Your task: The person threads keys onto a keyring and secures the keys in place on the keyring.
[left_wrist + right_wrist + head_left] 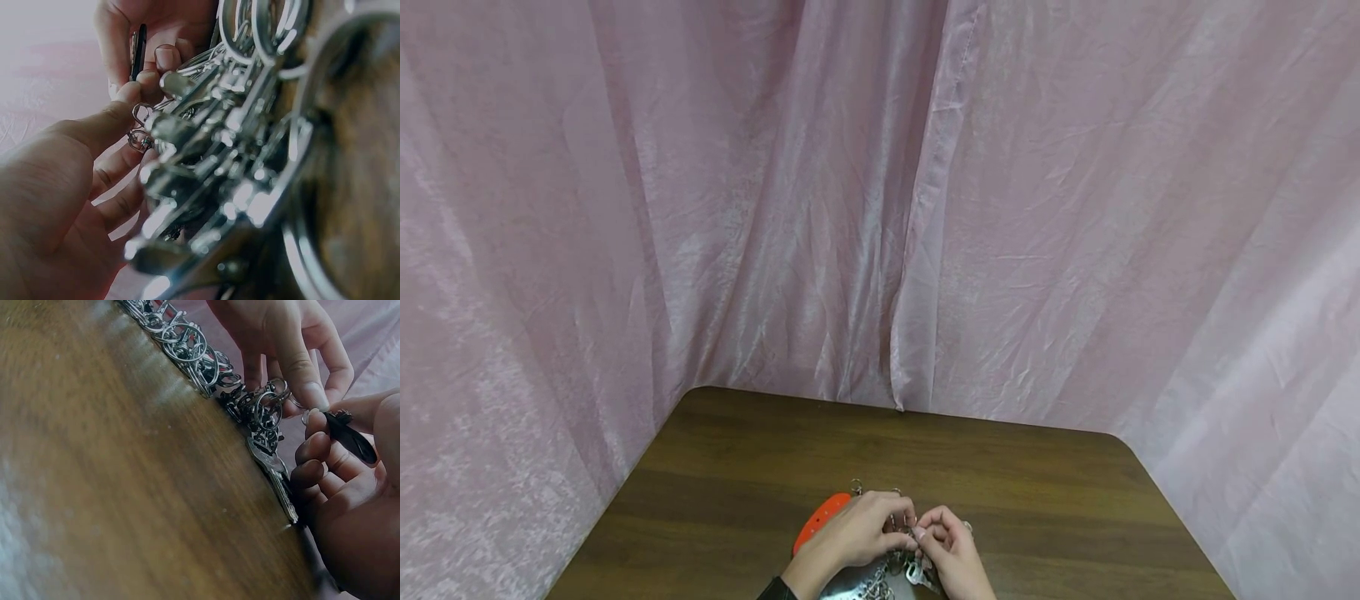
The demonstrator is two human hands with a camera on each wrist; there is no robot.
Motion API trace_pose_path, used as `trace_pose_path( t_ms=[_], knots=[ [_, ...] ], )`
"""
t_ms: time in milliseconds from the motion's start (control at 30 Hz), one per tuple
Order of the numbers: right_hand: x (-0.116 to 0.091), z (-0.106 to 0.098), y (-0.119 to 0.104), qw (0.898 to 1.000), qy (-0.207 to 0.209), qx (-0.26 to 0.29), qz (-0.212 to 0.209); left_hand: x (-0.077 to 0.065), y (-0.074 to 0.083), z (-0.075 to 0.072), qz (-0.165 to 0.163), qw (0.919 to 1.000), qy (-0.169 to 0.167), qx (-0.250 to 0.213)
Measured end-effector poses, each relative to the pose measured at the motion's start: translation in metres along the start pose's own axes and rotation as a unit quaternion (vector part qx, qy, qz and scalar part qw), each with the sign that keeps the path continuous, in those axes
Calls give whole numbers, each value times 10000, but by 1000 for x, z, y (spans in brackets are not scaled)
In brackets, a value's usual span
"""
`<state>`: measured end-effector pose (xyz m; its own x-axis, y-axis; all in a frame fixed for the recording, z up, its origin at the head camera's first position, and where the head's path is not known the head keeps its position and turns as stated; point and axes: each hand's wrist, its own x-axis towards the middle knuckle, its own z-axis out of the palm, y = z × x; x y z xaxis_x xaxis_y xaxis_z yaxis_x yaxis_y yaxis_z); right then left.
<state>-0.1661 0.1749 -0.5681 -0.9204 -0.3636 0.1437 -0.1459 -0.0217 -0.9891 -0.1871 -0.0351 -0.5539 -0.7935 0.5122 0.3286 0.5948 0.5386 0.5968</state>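
The right wrist view shows a small, glossy black, elongated piece (353,440) lying between the thumb and forefinger of the right hand (356,512), gripped there with the other fingers curled beneath. The left hand (287,340) meets it at its near end, thumb and fingertip pinching by a thin silver ring (304,417); exactly what is between those tips is partly hidden. Just beside the fingers, a silver metal key (275,475) and a tangle of shiny silver rings (187,347) rest on the brown wood-grain table (125,469). In the head view, a bright orange curved object (822,523) lies beside the left hand.
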Motion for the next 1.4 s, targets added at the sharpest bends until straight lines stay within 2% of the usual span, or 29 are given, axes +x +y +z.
trace_pose_path(
  t_ms=[233, 467, 867, 1400],
  knots=[
    [0, 0, 1, 10000, 24, 13, 80, 0, 0, 0, -31, 10000, -60, -53],
    [1, 1, -2, 10000, 80, 20, -24, 3, -2, 0, -65, 9998, -109, -155],
    [1, 1, 0, 10000, 56, 27, -70, 3, -5, 3, -21, 9998, -35, -214],
    [2, -1, 3, 9993, 281, -180, -142, 3, 0, 0, -123, 9999, -95, -45]
  ],
)
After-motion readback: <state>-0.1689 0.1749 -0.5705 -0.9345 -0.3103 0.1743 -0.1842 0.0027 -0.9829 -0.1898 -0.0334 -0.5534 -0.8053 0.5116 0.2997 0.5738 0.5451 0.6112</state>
